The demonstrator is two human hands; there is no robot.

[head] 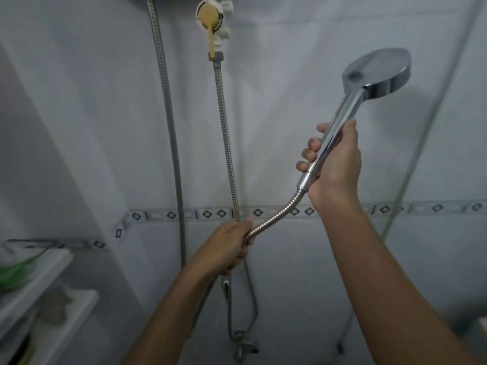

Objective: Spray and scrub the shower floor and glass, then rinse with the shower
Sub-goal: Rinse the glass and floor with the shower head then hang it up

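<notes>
Pale grey wall tiles fill the view ahead of us, crossed by a narrow border strip of small diamond motifs. We hold the shower head up in front of that wall, right of centre and well above the border. It is chrome, with a broad round disc at the top whose back is turned towards us, and a straight polished handle sloping down to the left.

Our right hand is wrapped round the lower part of the handle, fingertips showing on its left side. Below the grip a short metal collar joins the ribbed silver hose, which curves down and left into our left hand. That hand is clenched round the hose just under the border strip.

High on the wall sits a white bracket with a tan lever. Two further runs of metal hose hang down the wall to the left of the shower head. Low down, between our forearms, a chrome tap shows, blurred. White shelves stand at the left edge with something green on top, too blurred to name.
</notes>
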